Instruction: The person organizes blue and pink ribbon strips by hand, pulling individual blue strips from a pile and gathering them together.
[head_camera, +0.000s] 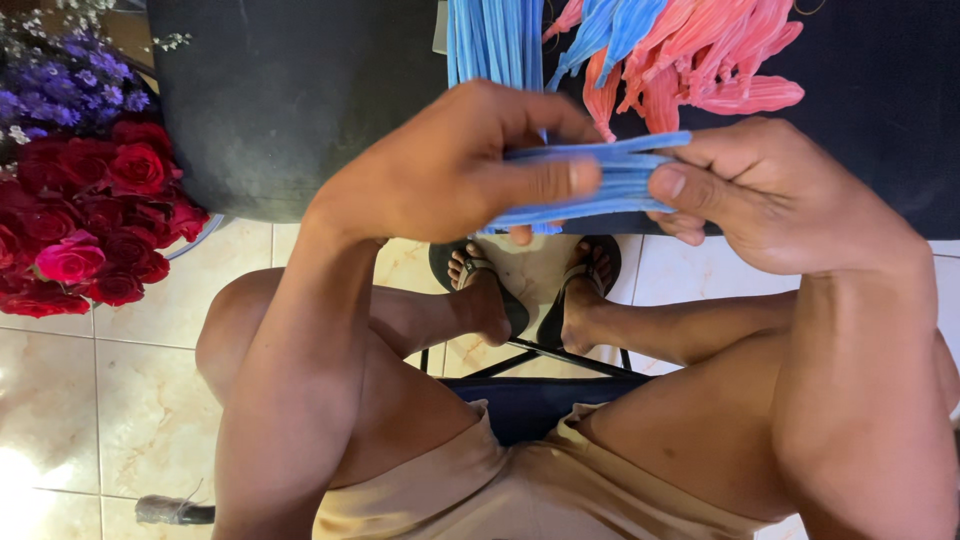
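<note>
Glossy beige floor tiles (120, 390) below, dark worktop (880, 110) up top. Both hands pinch one flat bundle of blue fuzzy strips (600, 180), long axis running side to side just below the worktop edge: left hand (450, 165) grips its left end, right hand (770, 195) its right. More blue and pink strips (700, 60) lie on the worktop; red roses (95, 215) sit far left of it.
</note>
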